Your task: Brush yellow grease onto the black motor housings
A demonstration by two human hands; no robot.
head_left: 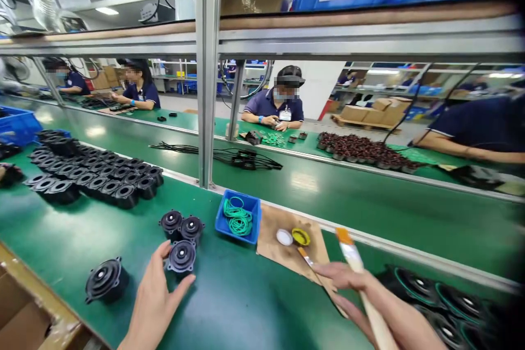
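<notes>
My left hand (158, 290) is around a black round motor housing (181, 257), thumb and fingers on its sides. Two similar housings (192, 227) stand just behind it, and another one (105, 280) stands to the left. In my right hand (369, 295) is a wide brush (356, 260) with orange bristles and a pale handle. The fingers of that hand also touch a thinner brush (305, 256), which lies over brown cardboard (273, 229). On the cardboard are a white lid (284, 237) and a yellow-rimmed cup (301, 237).
A blue bin (219, 221) holds green rings. Many black housings (98, 175) stand at the left; several with green rings (459, 302) are at the lower right. A metal post (206, 76) rises behind the bin. Co-workers (273, 101) sit across the conveyor.
</notes>
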